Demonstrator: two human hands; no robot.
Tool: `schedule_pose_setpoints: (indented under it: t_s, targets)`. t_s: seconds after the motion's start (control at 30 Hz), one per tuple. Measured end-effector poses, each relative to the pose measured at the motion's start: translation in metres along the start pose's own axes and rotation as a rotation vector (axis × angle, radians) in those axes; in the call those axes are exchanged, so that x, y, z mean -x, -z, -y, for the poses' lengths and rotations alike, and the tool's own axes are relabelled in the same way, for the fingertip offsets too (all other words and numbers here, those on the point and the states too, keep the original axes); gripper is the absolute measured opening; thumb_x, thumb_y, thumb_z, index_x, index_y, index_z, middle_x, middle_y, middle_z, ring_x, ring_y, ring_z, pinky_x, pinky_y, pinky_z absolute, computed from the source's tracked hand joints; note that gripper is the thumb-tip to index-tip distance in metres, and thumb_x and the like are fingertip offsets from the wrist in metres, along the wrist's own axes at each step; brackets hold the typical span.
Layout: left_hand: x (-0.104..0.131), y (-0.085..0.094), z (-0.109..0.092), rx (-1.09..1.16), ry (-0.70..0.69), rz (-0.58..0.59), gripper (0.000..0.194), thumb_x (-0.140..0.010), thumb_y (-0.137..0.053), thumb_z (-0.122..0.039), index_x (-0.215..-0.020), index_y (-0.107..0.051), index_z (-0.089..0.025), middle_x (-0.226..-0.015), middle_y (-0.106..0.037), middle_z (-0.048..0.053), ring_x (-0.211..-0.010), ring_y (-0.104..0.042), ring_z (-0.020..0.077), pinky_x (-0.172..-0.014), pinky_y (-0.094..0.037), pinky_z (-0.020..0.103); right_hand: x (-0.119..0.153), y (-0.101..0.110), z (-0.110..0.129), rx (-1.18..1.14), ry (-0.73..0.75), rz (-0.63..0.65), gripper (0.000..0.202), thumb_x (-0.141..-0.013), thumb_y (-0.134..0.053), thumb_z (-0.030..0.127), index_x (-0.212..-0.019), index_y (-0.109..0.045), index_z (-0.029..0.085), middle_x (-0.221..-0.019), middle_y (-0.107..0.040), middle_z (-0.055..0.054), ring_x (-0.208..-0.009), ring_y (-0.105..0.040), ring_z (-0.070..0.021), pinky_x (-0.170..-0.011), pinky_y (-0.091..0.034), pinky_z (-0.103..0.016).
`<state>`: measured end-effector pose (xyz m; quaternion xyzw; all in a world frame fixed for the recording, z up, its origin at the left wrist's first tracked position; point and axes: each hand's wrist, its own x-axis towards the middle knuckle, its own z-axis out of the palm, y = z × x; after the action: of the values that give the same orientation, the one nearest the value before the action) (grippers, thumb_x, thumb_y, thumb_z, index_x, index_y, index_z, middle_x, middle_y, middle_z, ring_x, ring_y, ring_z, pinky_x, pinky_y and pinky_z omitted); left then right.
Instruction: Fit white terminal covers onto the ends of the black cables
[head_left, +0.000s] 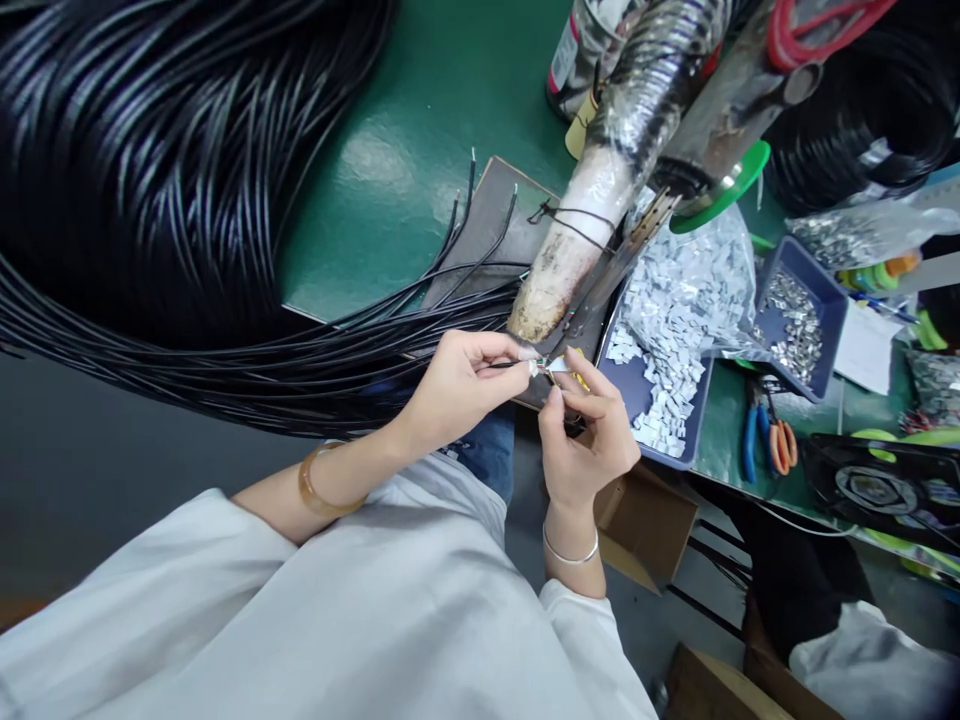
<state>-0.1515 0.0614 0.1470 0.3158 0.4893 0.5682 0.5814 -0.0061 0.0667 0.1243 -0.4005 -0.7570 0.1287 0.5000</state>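
The left hand pinches a thin wire end, fingers closed; the right hand, also pinching tightly, holds a small white piece just right — both left of the tray. Better to grip near the ends, steadily.

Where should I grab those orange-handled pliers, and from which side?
Probably by the orange handles, coming from the near edge of the table: they point that way, while the head faces away toward the smaller tray. Avoid the blue handles lying just left.
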Motion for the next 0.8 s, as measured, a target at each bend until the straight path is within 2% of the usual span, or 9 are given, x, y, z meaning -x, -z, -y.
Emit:
schedule_pose_setpoints:
  t_s: [0.17,0.4,0.63,0.8]
  targets:
    - [0.001,0.0014,-0.0031,-0.023,-0.024,0.011,0.009,-0.069,-0.075,-0.02,-0.072,-0.074,-0.012,-0.068,-0.071,0.001,-0.067,-0.063,0.0118,-0.065,-0.051,0.02,-0.0036,0.0042,0.0058,0.029,0.005,0.029,0.018,-0.082,-0.066,0.009,-0.091,-0.061,0.023,-0.119,-0.072,-0.006,-0.107,-0.071,-0.0207,-0.083,-0.067,-0.038]
    - [0.0006,0.0046,-0.0039,-0.098,-0.045,0.046,0.007,-0.07,-0.07,-0.017,-0.071,-0.075,-0.011,-0.068,-0.071,0.001,-0.066,-0.063,0.0113,-0.063,-0.052,0.018,-0.0019,0.0056,0.0021,0.003,0.002,0.033,0.017,-0.08,-0.067,0.008,-0.088,-0.06,0.022,-0.113,-0.073,-0.007,-0.102,-0.073,-0.0193,-0.08,-0.067,-0.036]
    - [0.0011,0.0028,-0.0068,-0.179,-0.138,0.035,0.009,-0.07,-0.066,-0.013,-0.071,-0.075,-0.01,-0.061,-0.065,-0.001,-0.052,-0.051,0.0058,-0.049,-0.042,0.015,-0.0073,0.0049,0.0061,0.086,0.035,-0.003,0.023,-0.076,-0.071,0.003,-0.09,-0.066,0.02,-0.108,-0.074,-0.006,-0.095,-0.073,-0.0168,-0.081,-0.065,-0.032]
    - [-0.0008,0.0082,-0.0052,-0.179,-0.045,0.094,0.008,-0.069,-0.067,-0.013,-0.071,-0.074,-0.01,-0.067,-0.068,0.0,-0.058,-0.056,0.008,-0.054,-0.044,0.015,-0.0046,0.0049,0.0043,0.014,0.027,-0.001,0.022,-0.077,-0.07,0.003,-0.088,-0.063,0.02,-0.105,-0.075,-0.005,-0.093,-0.074,-0.0174,-0.079,-0.066,-0.033]
